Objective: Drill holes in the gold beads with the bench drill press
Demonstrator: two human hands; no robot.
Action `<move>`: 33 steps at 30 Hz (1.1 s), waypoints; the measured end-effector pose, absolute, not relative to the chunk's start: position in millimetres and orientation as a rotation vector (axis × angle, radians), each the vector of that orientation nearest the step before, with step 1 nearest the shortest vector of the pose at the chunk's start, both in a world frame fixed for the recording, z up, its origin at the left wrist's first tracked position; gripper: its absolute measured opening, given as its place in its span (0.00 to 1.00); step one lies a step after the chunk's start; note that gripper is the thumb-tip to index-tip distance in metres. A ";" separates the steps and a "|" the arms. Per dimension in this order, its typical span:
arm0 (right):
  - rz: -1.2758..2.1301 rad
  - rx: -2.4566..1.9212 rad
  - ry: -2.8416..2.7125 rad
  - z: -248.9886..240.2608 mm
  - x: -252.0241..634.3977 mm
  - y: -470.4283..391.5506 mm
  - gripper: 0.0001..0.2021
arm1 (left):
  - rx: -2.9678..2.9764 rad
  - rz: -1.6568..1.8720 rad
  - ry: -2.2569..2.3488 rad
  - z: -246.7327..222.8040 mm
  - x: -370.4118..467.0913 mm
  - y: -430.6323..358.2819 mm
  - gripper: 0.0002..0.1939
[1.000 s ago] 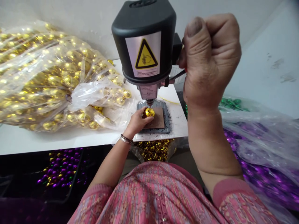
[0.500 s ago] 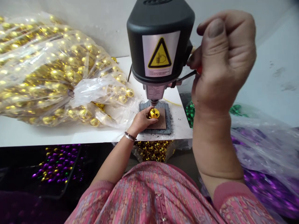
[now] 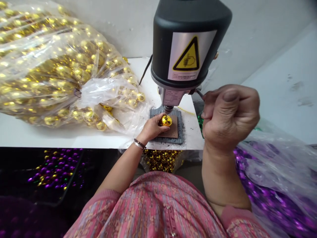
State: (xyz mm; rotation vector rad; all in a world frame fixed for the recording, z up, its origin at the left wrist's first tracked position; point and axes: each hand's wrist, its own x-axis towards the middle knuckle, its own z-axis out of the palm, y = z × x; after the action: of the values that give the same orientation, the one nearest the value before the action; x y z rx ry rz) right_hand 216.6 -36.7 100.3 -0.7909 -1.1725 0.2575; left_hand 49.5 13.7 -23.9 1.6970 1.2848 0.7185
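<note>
A shiny gold faceted ball (image 3: 166, 121) sits on a brown board (image 3: 173, 129) under the drill press (image 3: 186, 49). My left hand (image 3: 154, 128) grips the ball from the left, thumb and fingers around its side. The bit reaches the ball's top; whether it has entered cannot be told. On the right, my right hand (image 3: 230, 114) is closed around the end of the press lever (image 3: 199, 94), whose knob is hidden in the fingers. Below the board lies a grey ridged base (image 3: 181, 140) with dark crumbs around it.
A large clear bag of gold balls (image 3: 61, 69) covers the left of the white table (image 3: 44, 135). Gold pieces (image 3: 162, 160) fill a bag below the table edge. Purple and gold beads (image 3: 56, 170) are at lower left, with bagged purple items (image 3: 277, 198) at right.
My right hand has come down with the lever. The view has shifted, so the drill head appears farther right. My left hand still holds the gold ball on the board.
</note>
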 end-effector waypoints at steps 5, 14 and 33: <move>0.183 -0.779 -1.205 94.0 216.5 -36.4 0.16 | 1.704 0.709 1.275 -24.2 49.5 13.5 0.34; 0.099 -0.568 -1.161 75.1 214.2 -25.1 0.13 | 1.713 0.711 1.280 -21.0 51.2 11.5 0.33; 0.114 -0.470 -0.946 96.0 201.0 -10.0 0.20 | 1.741 0.725 1.325 -18.3 52.0 7.0 0.34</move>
State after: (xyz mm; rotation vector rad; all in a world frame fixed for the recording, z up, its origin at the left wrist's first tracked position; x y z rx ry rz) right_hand 201.0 -10.0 96.0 -0.4700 -0.9459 0.1139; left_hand 52.0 7.0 -18.3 1.7407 1.3247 0.7245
